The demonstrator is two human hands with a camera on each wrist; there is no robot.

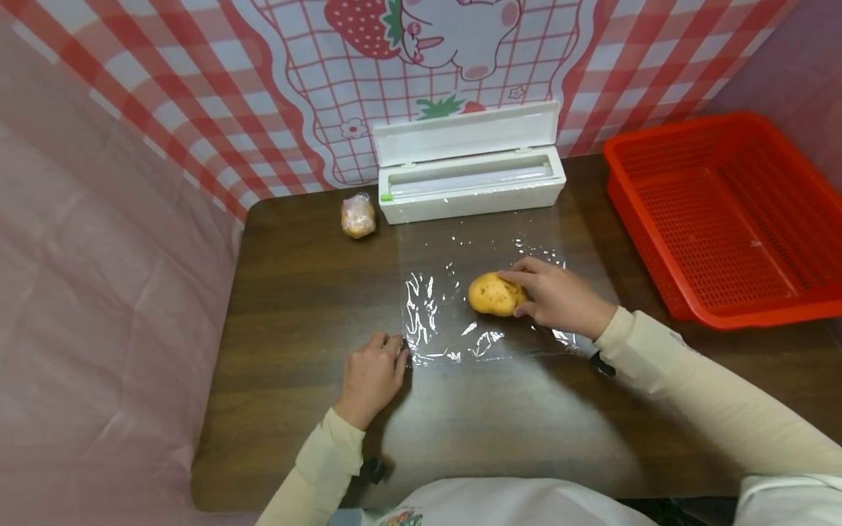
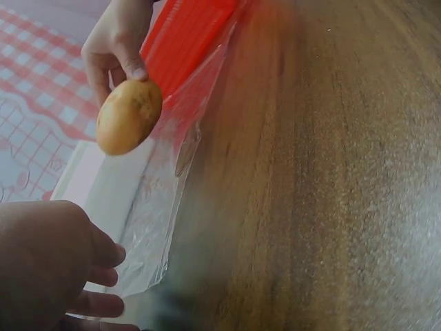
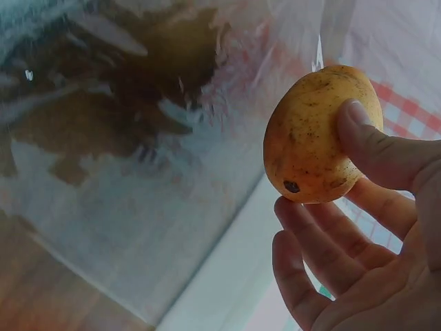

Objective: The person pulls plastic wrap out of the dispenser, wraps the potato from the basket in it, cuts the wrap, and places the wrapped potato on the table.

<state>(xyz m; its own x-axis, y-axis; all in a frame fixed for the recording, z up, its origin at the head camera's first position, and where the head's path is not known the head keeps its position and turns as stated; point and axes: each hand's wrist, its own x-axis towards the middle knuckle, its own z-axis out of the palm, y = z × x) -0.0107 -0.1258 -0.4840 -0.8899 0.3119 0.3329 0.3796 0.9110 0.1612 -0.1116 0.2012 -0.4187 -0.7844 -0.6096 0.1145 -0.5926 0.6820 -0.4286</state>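
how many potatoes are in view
2: a bare yellow potato in the right hand, and what looks like a potato wrapped in clear film, left of the open white plastic box.

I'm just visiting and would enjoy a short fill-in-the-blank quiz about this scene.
1. The potato is held by the person's ____ hand.
2. The plastic basket is coloured ____.
3. The white box has its lid standing ____.
4. In the head view, the small wrapped item sits to the box's ____.

Missing words: right; red; open; left.
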